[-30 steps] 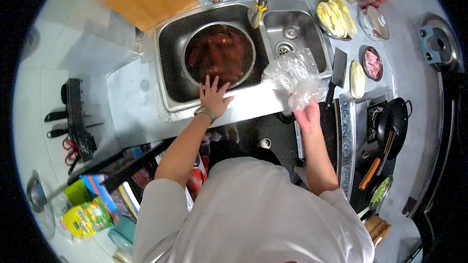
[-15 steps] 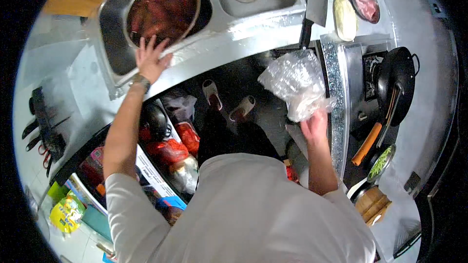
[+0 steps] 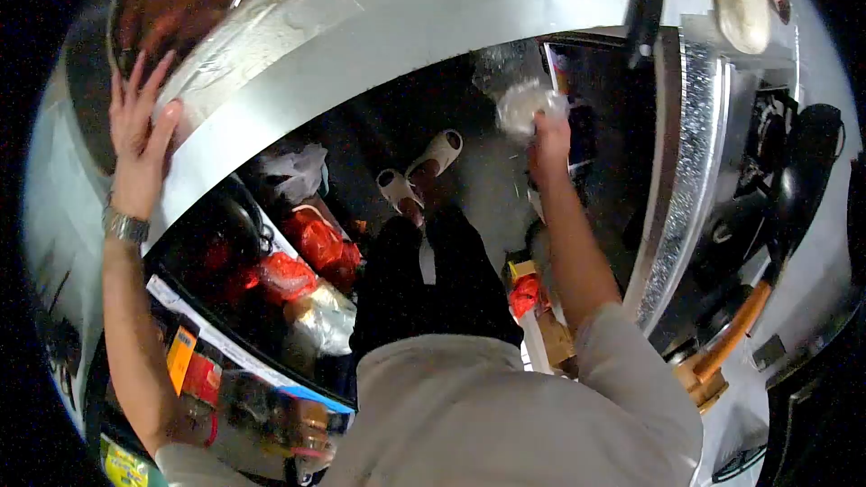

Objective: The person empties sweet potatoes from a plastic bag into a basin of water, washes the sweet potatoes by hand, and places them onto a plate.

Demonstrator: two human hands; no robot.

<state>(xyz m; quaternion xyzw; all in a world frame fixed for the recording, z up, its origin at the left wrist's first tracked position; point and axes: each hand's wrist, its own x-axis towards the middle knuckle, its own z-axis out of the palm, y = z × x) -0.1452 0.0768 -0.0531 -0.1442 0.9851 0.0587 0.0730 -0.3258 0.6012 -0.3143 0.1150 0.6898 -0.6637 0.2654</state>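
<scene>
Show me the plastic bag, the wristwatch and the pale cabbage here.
Plastic bag [image 3: 520, 110], head view: on its crumpled part by the right hand [image 3: 550, 148].
Wristwatch [image 3: 126, 227], head view: on its metallic-looking band.
Pale cabbage [image 3: 741, 0], head view: on the middle of its visible side.

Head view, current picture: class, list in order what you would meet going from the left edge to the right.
Left hand, red bags, pale slippers, right hand gripping crumpled clear plastic, black knife handle, pale cabbage, black wok.
</scene>
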